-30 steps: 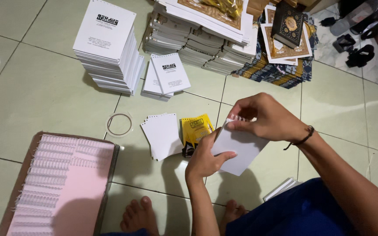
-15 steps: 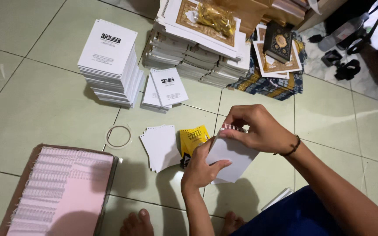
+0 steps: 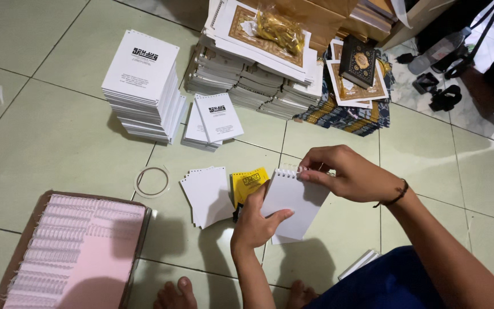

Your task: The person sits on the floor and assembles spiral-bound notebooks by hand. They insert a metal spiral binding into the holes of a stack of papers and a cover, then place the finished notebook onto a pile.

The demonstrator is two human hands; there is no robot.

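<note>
Just right of the frame's centre, I see the small white notepad (image 3: 291,203) tilted, its long axis running from lower left to upper right. My left hand (image 3: 257,223) clamps its lower left edge, thumb across the cover. My right hand (image 3: 350,173) sits at the upper right, fingertips pinched together on the wire spiral binding (image 3: 289,170) along the top edge.
</note>
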